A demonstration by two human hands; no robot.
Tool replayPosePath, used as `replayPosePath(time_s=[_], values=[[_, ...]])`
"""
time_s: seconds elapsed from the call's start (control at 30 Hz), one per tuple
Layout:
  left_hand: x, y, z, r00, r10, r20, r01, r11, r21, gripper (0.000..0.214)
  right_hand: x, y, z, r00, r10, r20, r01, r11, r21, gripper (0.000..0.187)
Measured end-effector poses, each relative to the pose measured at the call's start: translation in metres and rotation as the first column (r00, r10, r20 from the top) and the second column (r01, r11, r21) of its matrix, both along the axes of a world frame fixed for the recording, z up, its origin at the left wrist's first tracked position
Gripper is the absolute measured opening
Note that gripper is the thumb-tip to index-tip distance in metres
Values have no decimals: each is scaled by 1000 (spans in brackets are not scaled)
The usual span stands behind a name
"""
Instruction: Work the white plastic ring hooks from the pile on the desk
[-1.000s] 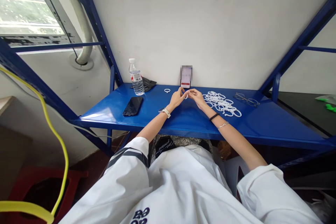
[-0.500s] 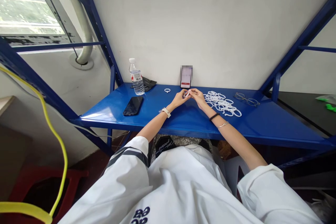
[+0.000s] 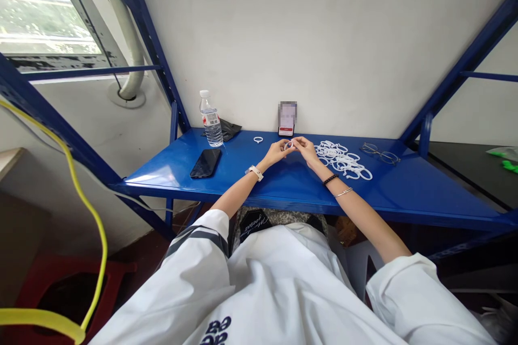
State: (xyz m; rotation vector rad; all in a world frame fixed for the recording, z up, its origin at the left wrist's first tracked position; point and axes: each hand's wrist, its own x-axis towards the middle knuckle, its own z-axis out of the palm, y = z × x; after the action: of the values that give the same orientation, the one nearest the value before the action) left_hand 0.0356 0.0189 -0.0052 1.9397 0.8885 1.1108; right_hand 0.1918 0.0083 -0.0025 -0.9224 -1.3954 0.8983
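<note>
Between my fingertips, above the middle of the blue table, is a small white ring (image 3: 288, 145). My left hand (image 3: 277, 152) pinches it from the left. My right hand (image 3: 306, 150) grips its right side with thumb and fingers, so part of the ring is hidden. Just right of my right hand lies a pile of similar white rings (image 3: 343, 159), each with a small knob or tail. A single white ring (image 3: 258, 140) rests on the table to the left of my left hand.
A phone (image 3: 287, 119) leans upright against the wall behind my hands. To the left stand a water bottle (image 3: 212, 125), a black pouch (image 3: 230, 130) and a dark phone (image 3: 205, 163) lying flat. Eyeglasses (image 3: 381, 153) lie right of the pile on the blue table (image 3: 421, 186).
The ring between my fingers has turned slightly, and my fingers have shifted a little around it. Everything else on the table stays in place.
</note>
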Motion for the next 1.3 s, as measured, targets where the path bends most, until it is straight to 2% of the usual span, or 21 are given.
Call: replayPosePath(time_s=[0.33,0.6,0.97,1.3], values=[[-1,0,-1,994,98,-52,-92,989,115,48,5,5,-3,991,-34,127,20,994,107,36],[0,-3,1,995,81,-56,-75,992,103,48,7,6,-2,984,-72,162,49,989,142,32],[-2,-3,2,992,113,-62,-104,986,130,45,4,3,-4,998,-40,48,41,999,-27,40],[-2,-1,1,994,96,-46,-90,988,122,44,6,8,-8,995,38,-88,-45,996,-80,37]])
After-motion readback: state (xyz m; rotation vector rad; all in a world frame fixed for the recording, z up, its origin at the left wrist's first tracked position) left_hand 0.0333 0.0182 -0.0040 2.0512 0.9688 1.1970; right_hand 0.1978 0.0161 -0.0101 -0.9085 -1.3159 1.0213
